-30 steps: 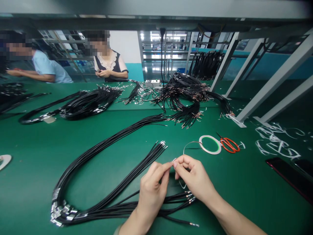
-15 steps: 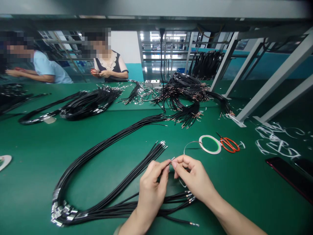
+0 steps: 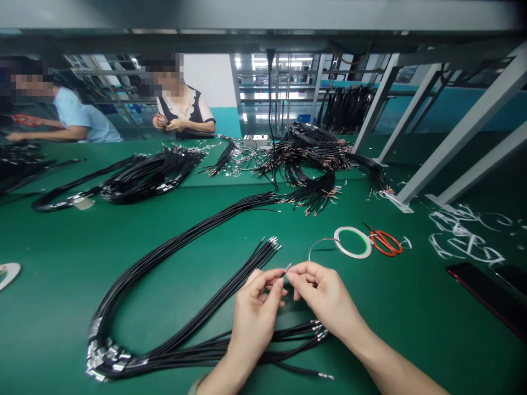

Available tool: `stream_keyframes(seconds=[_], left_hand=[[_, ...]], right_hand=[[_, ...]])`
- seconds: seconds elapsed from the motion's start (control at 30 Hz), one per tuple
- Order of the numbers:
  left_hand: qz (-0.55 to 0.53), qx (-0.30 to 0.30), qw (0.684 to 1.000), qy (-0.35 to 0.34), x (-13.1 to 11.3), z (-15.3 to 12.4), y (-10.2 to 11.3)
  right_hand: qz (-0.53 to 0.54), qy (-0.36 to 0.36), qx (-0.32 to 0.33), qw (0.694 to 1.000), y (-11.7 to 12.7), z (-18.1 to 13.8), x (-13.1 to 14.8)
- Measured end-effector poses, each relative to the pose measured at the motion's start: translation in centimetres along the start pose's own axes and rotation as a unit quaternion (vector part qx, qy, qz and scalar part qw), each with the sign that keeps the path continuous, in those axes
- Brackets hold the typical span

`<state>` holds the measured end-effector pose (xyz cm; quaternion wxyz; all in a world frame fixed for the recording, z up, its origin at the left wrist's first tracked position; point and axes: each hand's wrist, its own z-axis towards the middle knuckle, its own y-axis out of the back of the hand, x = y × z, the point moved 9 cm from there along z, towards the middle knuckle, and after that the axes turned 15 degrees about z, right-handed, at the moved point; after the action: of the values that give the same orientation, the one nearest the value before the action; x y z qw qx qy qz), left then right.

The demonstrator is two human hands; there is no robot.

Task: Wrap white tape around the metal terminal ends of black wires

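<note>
My left hand (image 3: 256, 315) and my right hand (image 3: 323, 299) meet low in the middle of the green table (image 3: 61, 258), fingertips pinched together. Between them they hold the metal-tipped end of one black wire (image 3: 287, 267). A looped bundle of long black wires (image 3: 177, 307) lies under and to the left of my hands, taped at its left bend. More wire ends with metal terminals (image 3: 319, 331) lie just below my right wrist.
A roll of white tape (image 3: 353, 242) and orange-handled scissors (image 3: 385, 242) lie right of my hands. A dark phone (image 3: 488, 296) sits at the right edge. Piles of black wires (image 3: 313, 156) cover the far side, where two other people work. Slanted metal frame legs (image 3: 461, 137) stand at the right.
My hands have edged slightly up and left, still pinching the wire end. The person across the table has brought their hands closer to their chest.
</note>
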<state>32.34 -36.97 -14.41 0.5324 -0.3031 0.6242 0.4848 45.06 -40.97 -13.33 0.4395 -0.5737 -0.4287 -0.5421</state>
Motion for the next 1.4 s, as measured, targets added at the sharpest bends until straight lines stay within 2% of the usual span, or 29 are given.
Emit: stream_keyframes(seconds=[0.3,0.5,0.8,1.13,1.4], left_hand=[[-0.021,-0.016,0.999,0.022,0.6,0.4,0.2],[-0.038,-0.019,0.999,0.024,0.8,0.4,0.2],[-0.042,-0.006,0.998,0.044,0.9,0.6,0.0],[-0.115,0.048,0.985,0.121,1.7,0.4,-0.5],[-0.225,0.088,0.951,0.193,2.6,0.0,-1.3]], right_hand=[[-0.031,0.027,0.002,0.999,-0.1,0.0,0.9],[-0.097,0.058,0.008,0.994,-0.4,-0.2,1.5],[-0.029,0.027,0.012,0.999,-0.2,0.0,0.6],[-0.029,0.021,0.02,0.999,-0.4,0.0,0.8],[-0.009,0.016,0.028,0.999,-0.6,0.3,0.5]])
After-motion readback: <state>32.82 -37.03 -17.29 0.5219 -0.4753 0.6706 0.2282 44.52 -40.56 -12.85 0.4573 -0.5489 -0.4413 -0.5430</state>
